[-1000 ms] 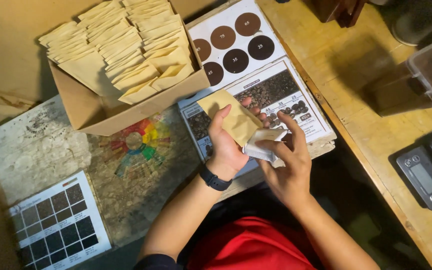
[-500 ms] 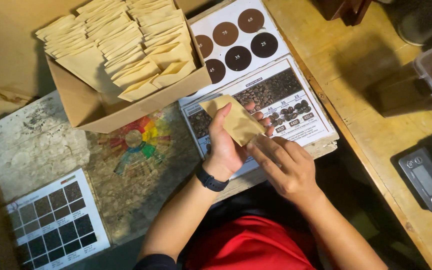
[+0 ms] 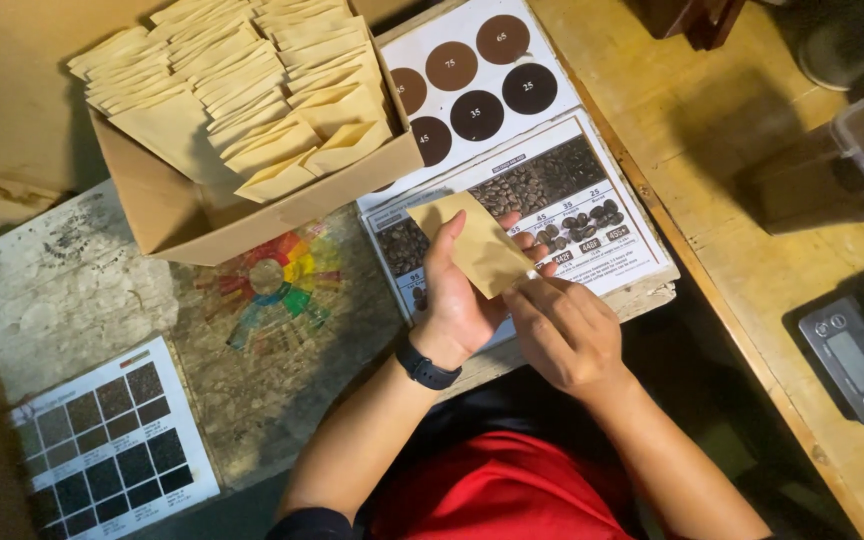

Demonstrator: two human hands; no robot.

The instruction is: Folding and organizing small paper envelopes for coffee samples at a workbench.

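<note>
Left hand grips small tan envelope, right hand pinches its lower corner; seems sealing step. Next likely calls for firm press along flap.

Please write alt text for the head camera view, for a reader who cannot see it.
Seen from above, the left hand holds a small tan paper pouch while the right hand pinches its lower corner. Behind them an open cardboard box holds many similar pouches, beside charts of coffee beans and brown circles; a scale sits at right.
</note>
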